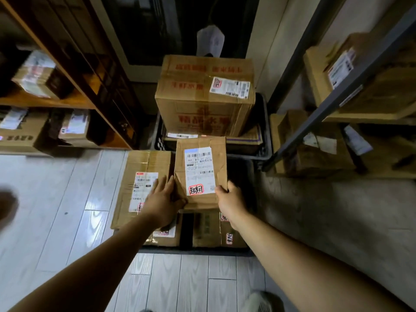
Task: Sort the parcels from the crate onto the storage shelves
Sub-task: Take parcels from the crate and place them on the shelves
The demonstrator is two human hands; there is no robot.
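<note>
We hold a small brown parcel [200, 167] above the near crate [193, 252], its white label facing up. Our right grip [227, 199] is clamped on the parcel's near right corner, fingers curled round the edge. Our left grip [162, 199] has its fingers straight, pressed against the parcel's left side. A flat carton [146, 167] lies at the crate's left edge. Beyond, a large carton [202, 95] sits in the far crate [266, 136], between the wooden shelves [74, 102] and the metal shelves [351, 95].

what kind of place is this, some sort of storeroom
Likely a parcel storeroom: a labelled parcel up front, more boxes on wooden shelves and a metal rack, and a floor crate stacked with cartons.
</note>
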